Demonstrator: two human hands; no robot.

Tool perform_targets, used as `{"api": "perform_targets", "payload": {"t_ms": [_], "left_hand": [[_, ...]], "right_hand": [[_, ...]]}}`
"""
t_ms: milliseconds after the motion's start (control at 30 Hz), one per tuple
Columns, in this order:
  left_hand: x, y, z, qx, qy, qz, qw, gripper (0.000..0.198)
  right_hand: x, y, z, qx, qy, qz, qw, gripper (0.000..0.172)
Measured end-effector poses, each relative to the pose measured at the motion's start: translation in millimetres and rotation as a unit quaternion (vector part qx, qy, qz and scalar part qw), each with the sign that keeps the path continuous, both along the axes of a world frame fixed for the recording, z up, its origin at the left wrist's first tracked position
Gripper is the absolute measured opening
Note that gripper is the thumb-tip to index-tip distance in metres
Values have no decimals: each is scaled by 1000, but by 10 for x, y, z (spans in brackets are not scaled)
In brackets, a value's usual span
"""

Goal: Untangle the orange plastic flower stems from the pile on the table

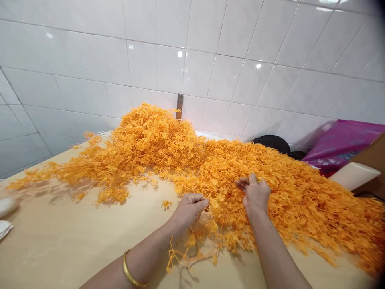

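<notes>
On the counter (75,249), two orange artificial-flower heaps (156,140) meet, the right one running out of view. My right grip (257,192) curls over it, contents unclear; at its near edge my left grip (192,206) pinches one sprig (191,241), partly hidden, long axis toward me. One floret (166,204) lies loose.

Landmark: tall orange mound (156,140). Near side of mound: bare tabletop (75,233), wide low passage; small loose sprig (166,204) lies between mound and left hand (192,206). Right of mound: broad orange heap (291,188) blocks low passage, right hand (255,192) above it. Behind mound: tiled wall (228,76), metal strip (179,106) bar way. Above mound: open air. Far right of mound, past heap: black object (272,142), purple bag (343,140) crowd edge.
</notes>
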State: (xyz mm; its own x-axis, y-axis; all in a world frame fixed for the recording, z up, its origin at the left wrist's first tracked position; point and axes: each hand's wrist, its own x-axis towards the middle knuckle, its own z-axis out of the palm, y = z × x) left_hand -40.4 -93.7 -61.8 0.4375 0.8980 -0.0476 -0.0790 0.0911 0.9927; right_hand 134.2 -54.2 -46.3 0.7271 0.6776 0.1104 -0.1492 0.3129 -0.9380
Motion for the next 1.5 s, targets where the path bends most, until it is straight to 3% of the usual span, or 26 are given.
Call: {"api": "perform_targets", "payload": {"t_ms": [233, 400, 467, 600, 733, 900, 1100, 1200, 1300, 1367, 1500], "left_hand": [[17, 50, -36, 33, 39, 29, 998, 35], [32, 53, -69, 72, 54, 30, 995, 36], [43, 49, -74, 74, 52, 23, 996, 37], [65, 48, -31, 70, 30, 3, 997, 34], [71, 47, 48, 84, 17, -7, 996, 34], [59, 38, 100, 91, 6, -15, 996, 35], [54, 50, 97, 66, 9, -29, 997, 35], [25, 25, 58, 57, 24, -71, 996, 35], [-3, 5, -12, 38, 64, -103, 992, 36], [-8, 24, -58, 19, 57, -71, 996, 38], [-11, 116, -116, 0, 15, 18, 1000, 39]], "right_hand": [[-93, -91, 13, -19, -183, 170, 968, 28], [-206, -191, 86, -55, -333, 292, 895, 29], [-255, -219, 92, -28, -397, 289, 871, 22], [-347, -251, 64, 4, -396, 154, 905, 26], [-416, -227, 3, -11, -312, 98, 945, 32], [-479, -137, -58, 25, -195, 85, 977, 31], [-530, -99, -68, 32, -105, 83, 991, 27], [-360, -70, -23, 29, -80, 73, 994, 27], [-70, -29, 34, 46, 2, 8, 999, 31], [62, -20, 55, 39, -3, 2, 999, 31], [41, -64, 61, 16, -73, 87, 993, 29]]}}
